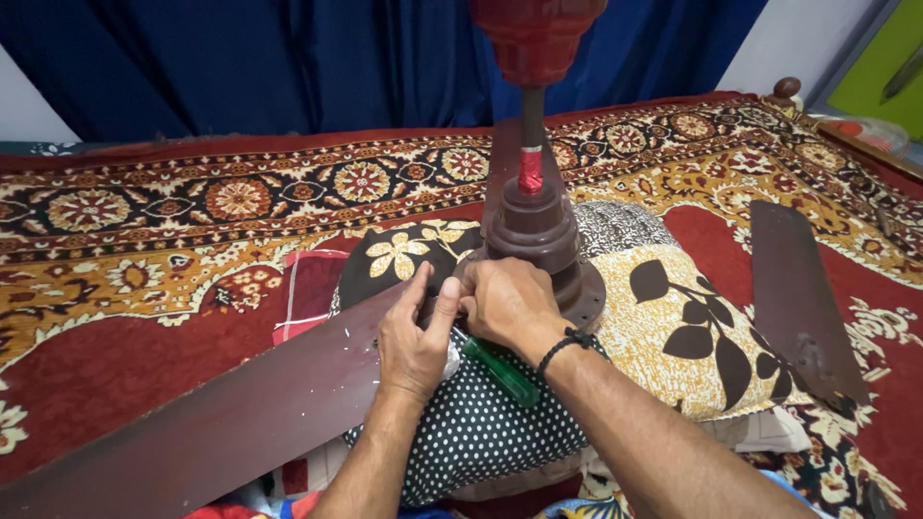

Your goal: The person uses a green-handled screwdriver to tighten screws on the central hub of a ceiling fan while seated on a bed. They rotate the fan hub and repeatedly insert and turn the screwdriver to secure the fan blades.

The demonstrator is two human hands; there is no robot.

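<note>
A brown ceiling fan motor (pixel 535 231) rests upside down on a heap of patterned pillows (pixel 673 327) on a bed. A long brown fan blade (pixel 221 423) runs from the motor toward the lower left. My left hand (pixel 413 336) pinches the blade's inner end where it meets the motor. My right hand (pixel 505 303) is closed around a green-handled screwdriver (pixel 500 370), its tip hidden at the same joint. A black thread band circles my right wrist.
A second loose fan blade (pixel 803 303) lies on the right of the red and gold patterned bedspread (pixel 192 221). The fan's down rod and red canopy (pixel 535 38) rise at top centre. Blue curtains (pixel 288 58) hang behind.
</note>
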